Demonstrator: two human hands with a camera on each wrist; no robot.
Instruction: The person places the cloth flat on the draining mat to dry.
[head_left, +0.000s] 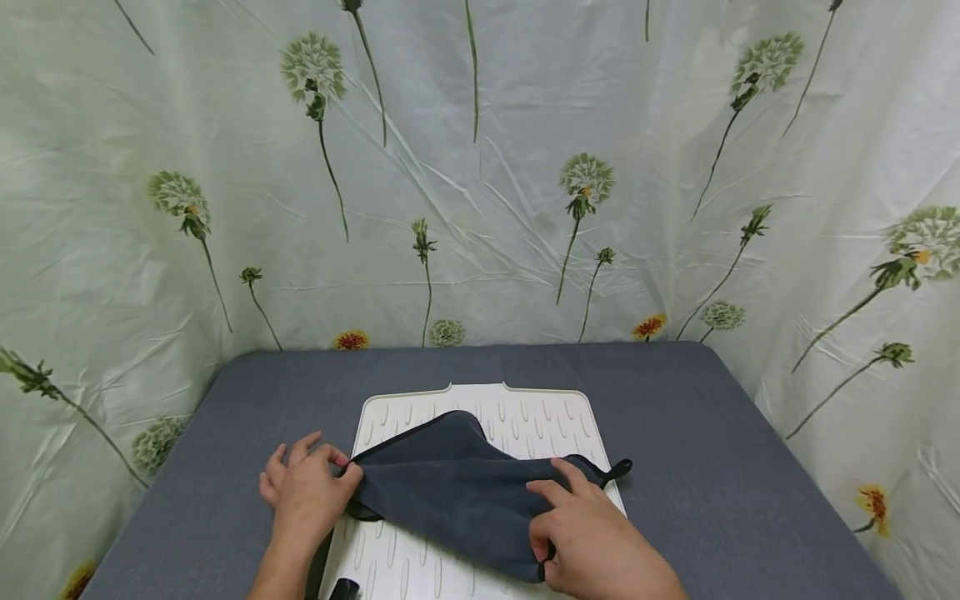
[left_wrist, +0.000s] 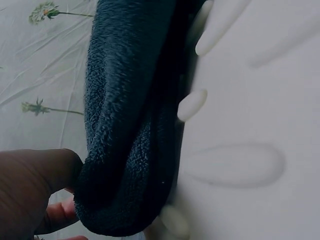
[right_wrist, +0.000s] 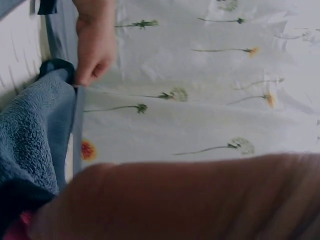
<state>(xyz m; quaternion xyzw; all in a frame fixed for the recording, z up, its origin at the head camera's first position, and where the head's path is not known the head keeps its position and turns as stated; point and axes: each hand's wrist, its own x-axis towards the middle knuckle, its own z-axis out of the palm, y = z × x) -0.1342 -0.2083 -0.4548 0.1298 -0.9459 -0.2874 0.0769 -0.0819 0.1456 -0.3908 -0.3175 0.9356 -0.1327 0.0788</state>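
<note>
Dandelion-print curtain (head_left: pixel 510 175), pale and creased, hangs beyond both hands and down either side. Then the table in grey cloth (head_left: pixel 712 475), spreading under and around the grips, rounded far corners. On it, between and beneath the hands, a white ribbed draining board (head_left: pixel 390 554): raised oblong ribs, thin rim, far edge stepped in the middle.

Next, the dark blue-grey towel (head_left: pixel 450 500). Stretches over the board from one grip to the other, partly folded, a straight crease running across from the left grip towards the right fingers. A rounded peak rises beyond that crease; ribs show past it and also on the near side. Plush pile visible close up, by the left thumb. Black edging (head_left: pixel 405 433) slopes from the left grip to the peak.

Right hand (head_left: pixel 592 533): thumb and a curled finger pinch the towel's near edge; two other fingers reach out over the fabric. Left hand (head_left: pixel 303 492): thumb and forefinger pinch the towel's left end; remaining fingers fanned clear, over the table.

Small stuff. Black hanging loop (head_left: pixel 619 469) sticks out beyond the right grip, past the board's side. Black object (head_left: pixel 344 589), nearer the person than the left grip, cut off by the frame; can't tell what.
</note>
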